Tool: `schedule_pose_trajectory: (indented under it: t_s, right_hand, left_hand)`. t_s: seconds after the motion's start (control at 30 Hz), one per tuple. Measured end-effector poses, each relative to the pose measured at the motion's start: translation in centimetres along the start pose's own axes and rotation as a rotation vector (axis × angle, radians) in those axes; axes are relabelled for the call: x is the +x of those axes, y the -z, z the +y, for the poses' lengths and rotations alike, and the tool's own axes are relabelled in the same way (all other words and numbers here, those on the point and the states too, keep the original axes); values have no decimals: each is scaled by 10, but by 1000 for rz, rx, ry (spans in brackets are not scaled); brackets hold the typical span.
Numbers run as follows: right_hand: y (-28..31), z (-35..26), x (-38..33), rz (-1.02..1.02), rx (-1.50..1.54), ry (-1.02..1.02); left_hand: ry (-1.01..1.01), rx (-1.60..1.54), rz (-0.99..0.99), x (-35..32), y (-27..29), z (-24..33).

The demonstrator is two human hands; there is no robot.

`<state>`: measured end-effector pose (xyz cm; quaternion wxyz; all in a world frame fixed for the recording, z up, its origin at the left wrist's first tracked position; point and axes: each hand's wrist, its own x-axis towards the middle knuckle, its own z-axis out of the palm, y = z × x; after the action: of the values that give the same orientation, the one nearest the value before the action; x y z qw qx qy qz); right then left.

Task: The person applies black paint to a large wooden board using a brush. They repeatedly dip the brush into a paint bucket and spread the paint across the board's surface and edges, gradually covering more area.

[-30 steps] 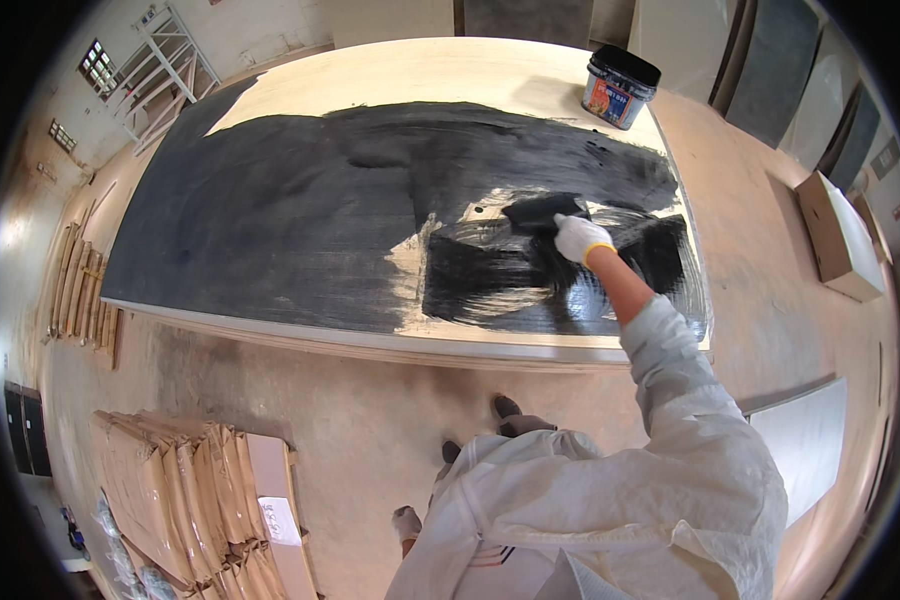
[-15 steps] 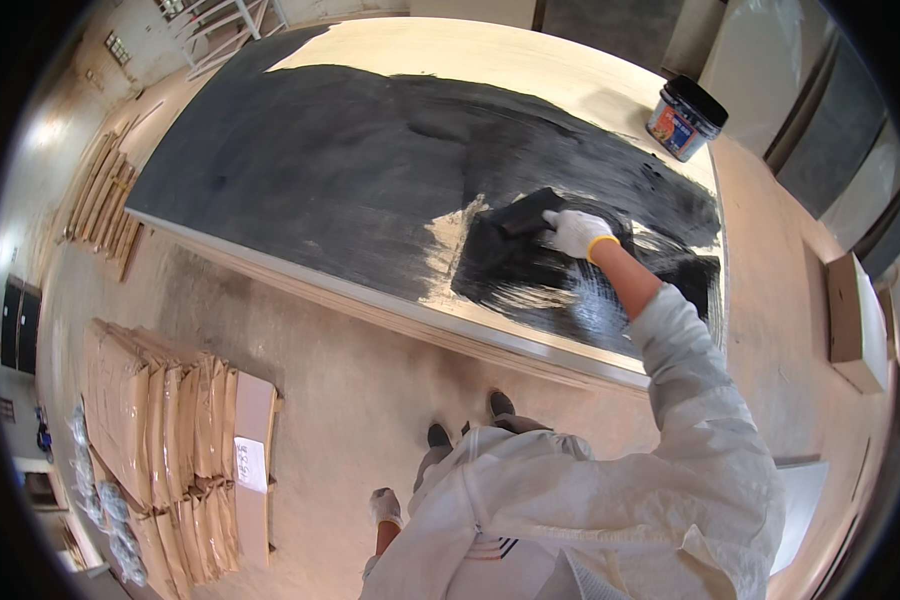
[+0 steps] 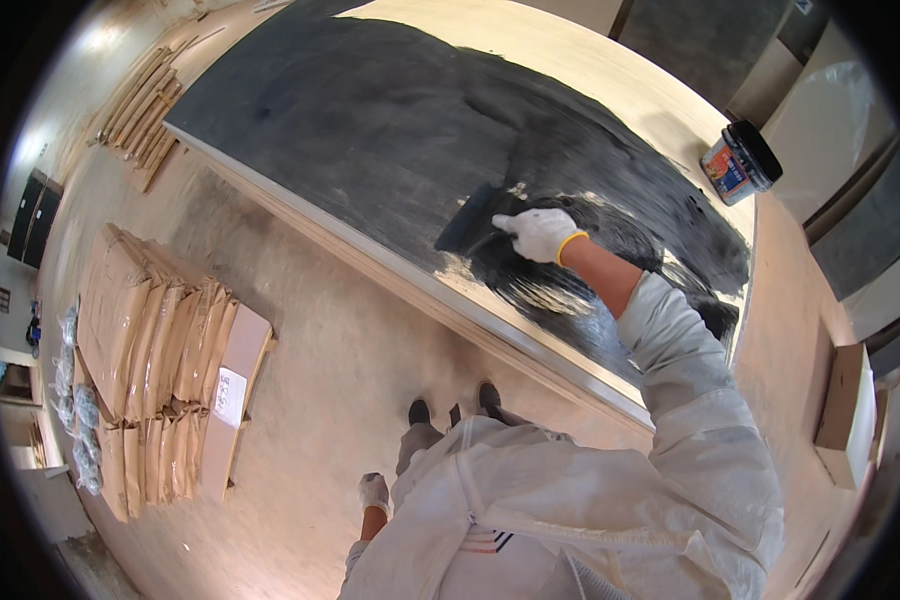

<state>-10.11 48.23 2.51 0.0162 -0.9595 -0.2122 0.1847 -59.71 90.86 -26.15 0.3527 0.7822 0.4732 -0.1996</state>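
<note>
My right hand [image 3: 542, 234], in a white glove with a yellow cuff, is closed around a wide dark scraper [image 3: 467, 220]. Its blade rests on a large board [image 3: 610, 368] stacked on others. Wet black coating [image 3: 370, 130] covers much of the board, streaky around my hand, with bare pale wood along the far side and patches at the near edge. Low at my side hangs my left hand [image 3: 373, 491], gloved and curled, with nothing visible in it. A tub with a black rim [image 3: 738, 163] stands on the board's far right corner.
Brown-wrapped flat packages [image 3: 155, 340] are stacked on the floor at left, beside clear plastic wrap [image 3: 86, 440]. Wooden strips [image 3: 148, 115] lie farther back. A pale box [image 3: 844, 415] stands on the right, and large panels [image 3: 705, 50] lean behind the board.
My right hand has drawn the scraper left across the board, and black now covers much of the pale patch there. The whole view has shifted; my left hand still hangs down.
</note>
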Motion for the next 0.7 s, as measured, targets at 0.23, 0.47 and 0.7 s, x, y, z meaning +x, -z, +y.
schedule_pose_trajectory:
  t_s: [0.23,0.47,0.7]
  right_hand:
    - [17,27,-11,-83,-72,48]
    - [15,20,-9,-124,-69,91]
    - [16,-9,-2,-109,-9,129]
  left_hand:
    - [13,-124,40,-25,-30,-38]
    - [62,-89,-34,-41,-43,-45]
    - [30,-12,-19,-36,-38,-5]
